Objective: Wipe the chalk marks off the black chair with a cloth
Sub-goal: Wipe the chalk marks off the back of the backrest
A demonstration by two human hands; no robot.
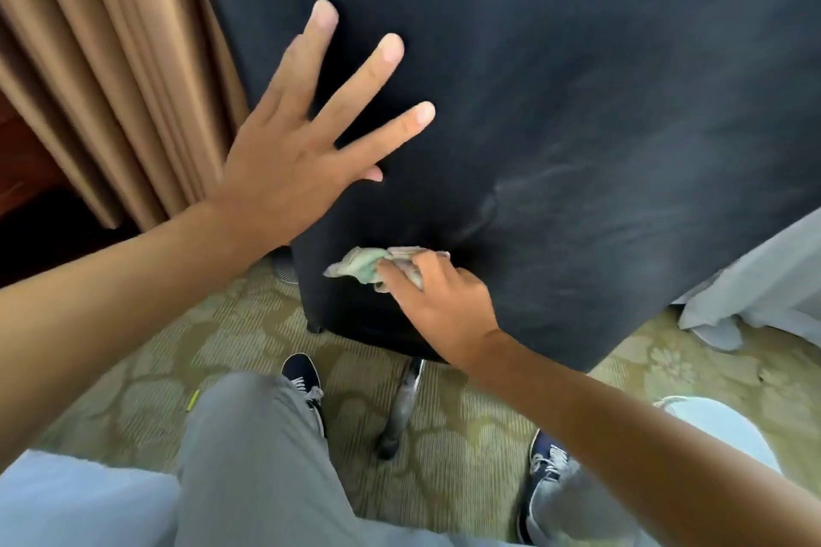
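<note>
Cloth [375,266] pinched by right hand [437,302], left hand [302,138] splayed

We took the room for a hotel room or a furnished bedroom, and the black chair [533,102] served as our landmark. Left of the chair hung heavy tan pleated curtains [102,71] reaching down toward the floor, with a strip of reddish-brown wooden furniture [22,155] at their far-left edge. Under and in front of the chair lay a fitted olive-green carpet [249,338] woven with a pale floral pattern, the sort we associate with guest rooms. To the right of the chair, white bedding or cloth [755,275] spilled down to the carpet. The chair's chrome base leg [406,404] stood on that carpet.
</note>
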